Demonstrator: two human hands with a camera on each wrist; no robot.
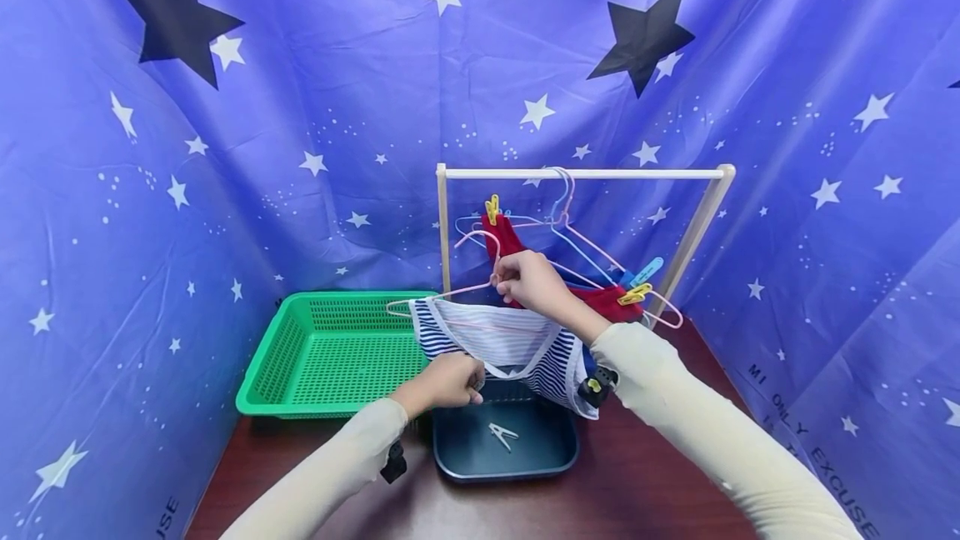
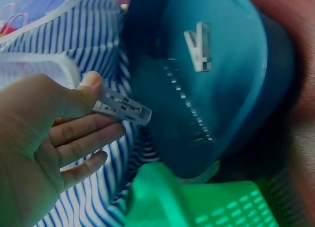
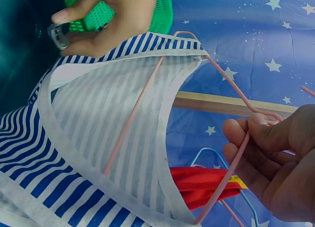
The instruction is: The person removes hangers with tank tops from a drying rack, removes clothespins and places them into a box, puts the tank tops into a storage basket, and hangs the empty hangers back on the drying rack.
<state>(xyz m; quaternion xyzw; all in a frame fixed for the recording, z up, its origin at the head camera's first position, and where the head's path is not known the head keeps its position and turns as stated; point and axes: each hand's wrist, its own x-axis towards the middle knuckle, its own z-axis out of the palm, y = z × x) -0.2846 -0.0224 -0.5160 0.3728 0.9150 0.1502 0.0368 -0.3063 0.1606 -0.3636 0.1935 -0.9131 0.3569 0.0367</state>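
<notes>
My right hand grips the neck of a pink wire hanger, just below its hook. On this hanger hangs a blue-and-white striped sleeveless top, its straps over the hanger's shoulders. In front of the top is my left hand, pinching a grey clothespin between thumb and index finger; the other fingers are loosely bent. The clothespin is apart from the fabric's edge in the left wrist view. Below lies a dark blue tray with a light-coloured clothespin in it.
A wooden rack with a white bar stands behind, with blue and pink hangers on it. Red clothing hangs there with a yellow clip and a blue clip. A green mesh basket sits at the left.
</notes>
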